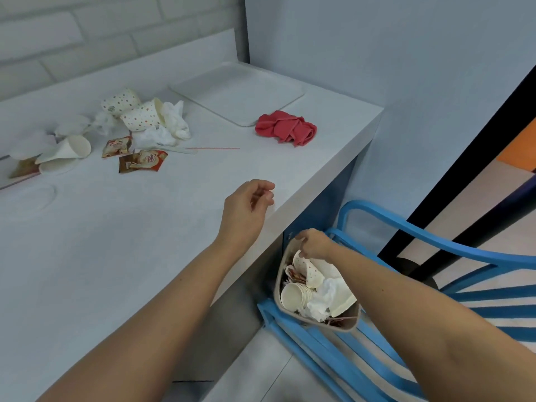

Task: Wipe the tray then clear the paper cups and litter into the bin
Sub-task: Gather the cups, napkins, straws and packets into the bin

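1. At the far left of the counter (116, 227) lies a plain white cup (68, 150) on its side, with flattened white paper and a brown sachet beside it. All of it is well apart from both hands.
2. Right of that, two dotted cups (133, 110) lie tipped over among crumpled tissues (171, 123).
3. In front of them are brown and red sachets (143, 161); the nearer one reads "Coffee", and the rest of its print is too small to make out. A thin straw (208, 148) runs rightwards from this heap.
4. The white tray (237, 91) sits at the back of the counter, bare, near the wall corner.
5. A red cloth (285, 129) lies crumpled just beside the tray's front right corner, not held.
6. The left hand (246, 206) hovers over the counter's edge, fingers loosely curled and holding nothing. The litter heap is up and to its left, the cloth beyond it.
7. The bin (352, 322) stands below the counter's edge, against a blue chair (435, 245). It holds plain cups, a dotted cup, tissue and sachets.
8. The right hand (314, 242) is at the bin's far rim, fingers bent downward over the dotted cup. Whether it grips the rim or the cup cannot be told.
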### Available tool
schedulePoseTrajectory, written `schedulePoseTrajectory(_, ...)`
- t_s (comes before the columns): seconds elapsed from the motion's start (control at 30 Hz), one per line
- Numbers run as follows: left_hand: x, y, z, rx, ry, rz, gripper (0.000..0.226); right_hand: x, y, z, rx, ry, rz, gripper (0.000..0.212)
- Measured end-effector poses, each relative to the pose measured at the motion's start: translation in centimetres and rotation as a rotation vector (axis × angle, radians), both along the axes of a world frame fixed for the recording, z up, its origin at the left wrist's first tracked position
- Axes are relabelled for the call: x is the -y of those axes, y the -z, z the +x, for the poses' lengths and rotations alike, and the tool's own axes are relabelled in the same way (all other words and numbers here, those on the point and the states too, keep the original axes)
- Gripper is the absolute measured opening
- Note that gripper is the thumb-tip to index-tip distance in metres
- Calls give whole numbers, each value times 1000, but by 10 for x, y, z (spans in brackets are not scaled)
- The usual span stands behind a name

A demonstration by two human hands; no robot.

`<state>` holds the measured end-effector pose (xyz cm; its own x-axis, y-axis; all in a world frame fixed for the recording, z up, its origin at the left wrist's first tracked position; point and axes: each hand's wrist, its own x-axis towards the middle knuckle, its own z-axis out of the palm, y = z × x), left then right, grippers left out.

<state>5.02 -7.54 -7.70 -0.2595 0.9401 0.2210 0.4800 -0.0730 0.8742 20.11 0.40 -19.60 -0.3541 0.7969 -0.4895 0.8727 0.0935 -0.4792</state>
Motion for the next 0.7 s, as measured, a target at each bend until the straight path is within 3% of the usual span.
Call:
schedulePoseTrajectory(0.23,-4,-1,-35,-156,-56,-45,18,-11,-68,-18,66,-132,-200,31)
schedulePoseTrajectory(0.5,-6,-2,-127,-286,-275,-157,19,-20,-157,-50,425,-203,-387,28)
schedulePoseTrajectory(0.6,-7,-5,-163,-333,-317,-168,18,-18,-184,-73,538,-265,-347,30)
schedulePoseTrajectory(0.7,-11,-5,-195,-343,-351,-184,17,-14,-200,-103,450,-282,-227,28)
